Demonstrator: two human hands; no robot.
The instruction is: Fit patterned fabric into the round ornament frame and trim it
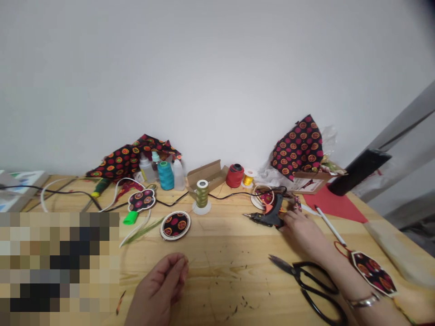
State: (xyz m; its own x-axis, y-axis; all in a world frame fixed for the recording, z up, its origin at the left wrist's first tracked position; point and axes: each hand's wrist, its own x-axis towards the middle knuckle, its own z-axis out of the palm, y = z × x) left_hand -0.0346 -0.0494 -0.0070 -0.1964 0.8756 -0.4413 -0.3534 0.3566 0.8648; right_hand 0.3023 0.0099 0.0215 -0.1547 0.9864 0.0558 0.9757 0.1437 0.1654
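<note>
My left hand is over the front of the table, its thumb and fingers pressed together; anything in the pinch is too small to make out. My right hand reaches across to the right, its fingers curled at the rear end of a black hot glue gun with an orange trigger. The gun's metal nozzle points left. Under my right forearm lie black-handled scissors, blades toward the upper left. An oval fabric-covered piece with a pale rim lies beyond my left hand.
Green thread, teal thread and red thread stand toward the wall. A flower-shaped piece lies left, beside a green cap. An octagonal piece and a white pen are at right. Cords cross the table.
</note>
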